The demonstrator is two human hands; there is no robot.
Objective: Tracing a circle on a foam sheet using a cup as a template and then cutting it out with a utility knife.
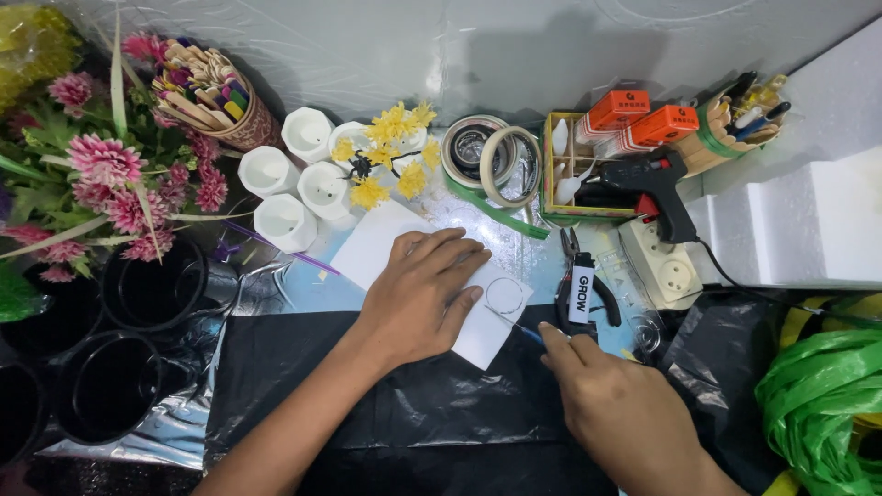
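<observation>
Two hands at work, forearms cut off at 6 o'clock. Left hand [418, 294] flat, fingers spread, pressing the white sheet [432, 276] at centre, partly covering it. Right hand [616, 404] at 4 o'clock, fingertips pinching a thin blue-tipped pen [514, 326], mostly hidden, beside a drawn circle [504, 296]. Pliers [582, 289] at 3 o'clock.

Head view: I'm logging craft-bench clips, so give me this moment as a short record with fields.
left hand: left hand pressed flat on the white paper sheet
right hand: right hand, fingers pinching a thin blue-tipped pen at the sheet's edge
on sheet: small drawn circle
beside right hand: black-handled pliers
behind: black glue gun, rolls of tape, white candle holders
</observation>
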